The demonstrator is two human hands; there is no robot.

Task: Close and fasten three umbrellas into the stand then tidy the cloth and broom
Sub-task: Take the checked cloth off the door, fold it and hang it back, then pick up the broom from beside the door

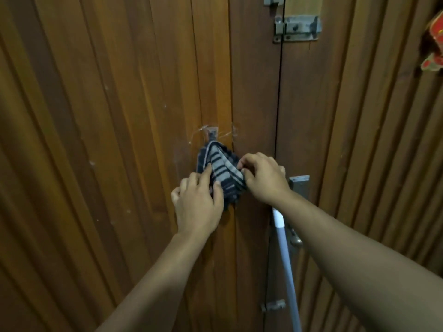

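Observation:
A dark blue and grey striped cloth [219, 166] hangs from a small clear stick-on hook [212, 134] on the wooden door. My left hand [197, 202] grips the cloth's lower left part. My right hand [262, 178] pinches its right edge with the fingertips. A white broom handle [286, 262] leans against the door below my right wrist, running down to the bottom edge. No umbrella or stand is in view.
The brown plank door [119, 140] fills the view. A metal slide bolt [297, 28] sits at the top right, a door handle plate [299, 188] behind my right wrist, a small latch [273, 305] lower down. A red ornament [434, 49] hangs at the right edge.

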